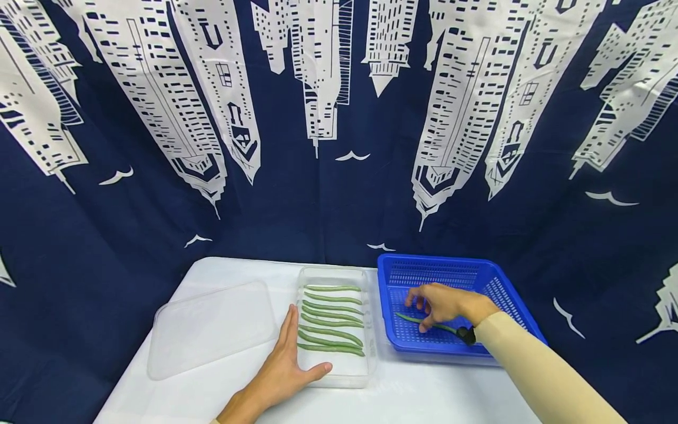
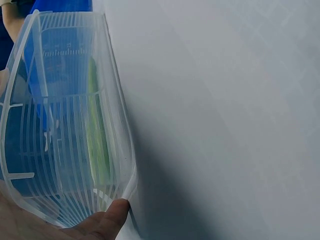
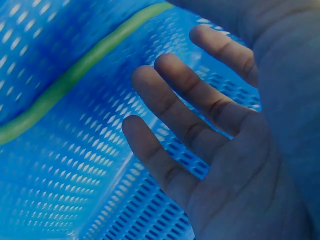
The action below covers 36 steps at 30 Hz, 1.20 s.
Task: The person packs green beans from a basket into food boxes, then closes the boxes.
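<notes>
My left hand [image 1: 281,368] rests against the left side of a clear plastic container [image 1: 339,381], fingers extended and thumb spread along its near end. Inside the container, several green beans [image 1: 332,323] lie side by side in a row, spaced apart. In the left wrist view a fingertip [image 2: 118,210] touches the ribbed container wall [image 2: 60,145]. Over the blue basket [image 1: 505,282] hovers my right hand [image 1: 445,303], its fingers loosely bent around nothing. Beneath it lies one green bean [image 1: 406,318]; in the right wrist view this bean [image 3: 70,77] is apart from the visible fingers.
A translucent flat lid [image 1: 212,330] lies on the white table [image 1: 222,271] left of the container. The basket stands close to the container's right side. Behind the table hangs a dark blue cloth [image 1: 318,200] with white building prints.
</notes>
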{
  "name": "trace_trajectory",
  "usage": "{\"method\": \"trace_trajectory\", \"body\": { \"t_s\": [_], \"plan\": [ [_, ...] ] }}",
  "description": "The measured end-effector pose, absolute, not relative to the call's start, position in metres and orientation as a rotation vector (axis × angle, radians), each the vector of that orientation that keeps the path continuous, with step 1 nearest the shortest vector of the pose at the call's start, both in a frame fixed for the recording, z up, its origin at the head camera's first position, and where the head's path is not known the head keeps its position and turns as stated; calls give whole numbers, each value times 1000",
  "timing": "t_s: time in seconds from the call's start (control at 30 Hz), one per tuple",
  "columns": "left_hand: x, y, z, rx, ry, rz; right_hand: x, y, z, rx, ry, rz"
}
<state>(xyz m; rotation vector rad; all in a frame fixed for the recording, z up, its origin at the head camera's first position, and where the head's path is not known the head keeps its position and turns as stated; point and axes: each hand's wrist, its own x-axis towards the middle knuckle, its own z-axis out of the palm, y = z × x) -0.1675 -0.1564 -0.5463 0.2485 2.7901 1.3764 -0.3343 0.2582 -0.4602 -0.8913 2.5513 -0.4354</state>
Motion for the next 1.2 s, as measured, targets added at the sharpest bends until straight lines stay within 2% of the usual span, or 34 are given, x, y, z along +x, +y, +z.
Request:
{"method": "trace_trajectory", "body": {
  "t_s": [0.13,0.43,0.67,0.93,1.2],
  "plan": [
    [-168,-156,-546,252,2784,1385,-337,260,-465,-793,2529,-359],
    [-168,-159,-544,242,2783,1392,-343,245,-478,-949,2532,-67],
    [-169,-158,-546,246,2779,1392,-344,240,-487,-893,2596,162],
    [-170,-156,-546,250,2805,1384,-361,259,-496,-1010,2542,-73],
    [-169,-157,-546,243,2803,1369,-356,265,-486,-879,2461,-423]
  ]
}}
